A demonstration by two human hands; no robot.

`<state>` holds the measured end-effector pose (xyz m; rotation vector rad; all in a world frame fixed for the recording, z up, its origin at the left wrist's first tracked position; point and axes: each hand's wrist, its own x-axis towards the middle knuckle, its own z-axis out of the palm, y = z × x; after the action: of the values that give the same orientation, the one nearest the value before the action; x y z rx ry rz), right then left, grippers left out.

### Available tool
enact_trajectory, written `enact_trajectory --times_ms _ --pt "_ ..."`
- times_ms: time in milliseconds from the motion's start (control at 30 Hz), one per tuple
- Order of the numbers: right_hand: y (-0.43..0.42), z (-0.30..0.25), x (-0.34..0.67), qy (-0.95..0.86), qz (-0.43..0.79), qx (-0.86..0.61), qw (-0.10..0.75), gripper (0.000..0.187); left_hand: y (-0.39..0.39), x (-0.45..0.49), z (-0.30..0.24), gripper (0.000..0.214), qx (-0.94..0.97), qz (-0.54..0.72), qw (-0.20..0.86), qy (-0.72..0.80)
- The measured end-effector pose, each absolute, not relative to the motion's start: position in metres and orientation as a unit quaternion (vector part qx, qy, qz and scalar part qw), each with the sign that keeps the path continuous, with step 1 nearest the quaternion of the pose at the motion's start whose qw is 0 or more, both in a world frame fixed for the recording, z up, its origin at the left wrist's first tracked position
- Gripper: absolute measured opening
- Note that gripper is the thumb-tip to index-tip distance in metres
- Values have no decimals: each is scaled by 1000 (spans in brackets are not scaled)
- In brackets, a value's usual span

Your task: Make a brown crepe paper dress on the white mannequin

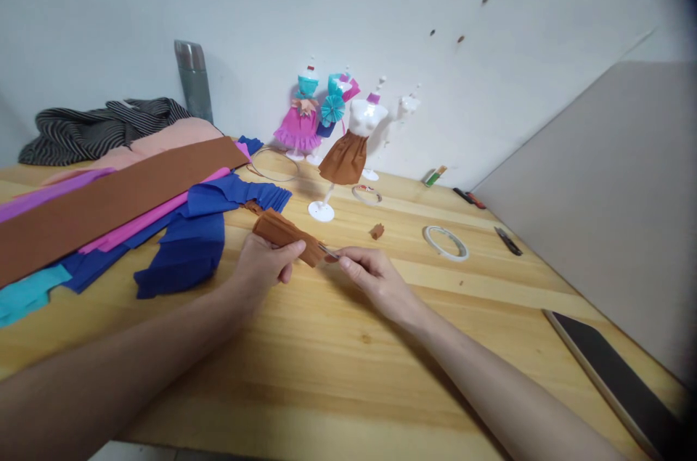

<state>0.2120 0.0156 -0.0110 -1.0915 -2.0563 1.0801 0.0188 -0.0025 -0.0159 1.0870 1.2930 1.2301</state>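
My left hand (271,256) pinches a folded, layered strip of brown crepe paper (286,234) just above the table. Closed around a small pair of scissors (328,252), my right hand (375,276) is at the strip's right end. Only the thin metal blades show, at the paper's edge; the handles are hidden in the hand. Beyond the hands stands a white mini dress form (368,117) wearing a pleated brown skirt (345,157). A small brown paper scrap (377,231) lies on the table to the right of its base.
Crepe paper in brown (125,203), blue (188,258) and other colours covers the left. Dressed forms (298,123) stand by the wall near a bottle (194,80) and striped cloth (109,128). Rightward lie a tape roll (464,250), a cutter (508,241) and a phone-like slab (610,374).
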Motion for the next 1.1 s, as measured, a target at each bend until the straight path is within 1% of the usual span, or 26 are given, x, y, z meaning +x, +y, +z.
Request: enact_trajectory --times_ms 333,600,767,1100 --pt "12 -14 206 -742 458 -387 299 41 -5 23 -14 29 458 493 516 530" --pt "13 -20 206 -700 520 -376 313 39 -5 22 -14 19 452 476 528 539" --pt "13 -21 204 -699 522 -380 309 39 -3 23 -15 16 449 473 539 533" --pt "14 -25 203 -665 553 -387 319 49 -5 25 -13 14 452 461 555 525"
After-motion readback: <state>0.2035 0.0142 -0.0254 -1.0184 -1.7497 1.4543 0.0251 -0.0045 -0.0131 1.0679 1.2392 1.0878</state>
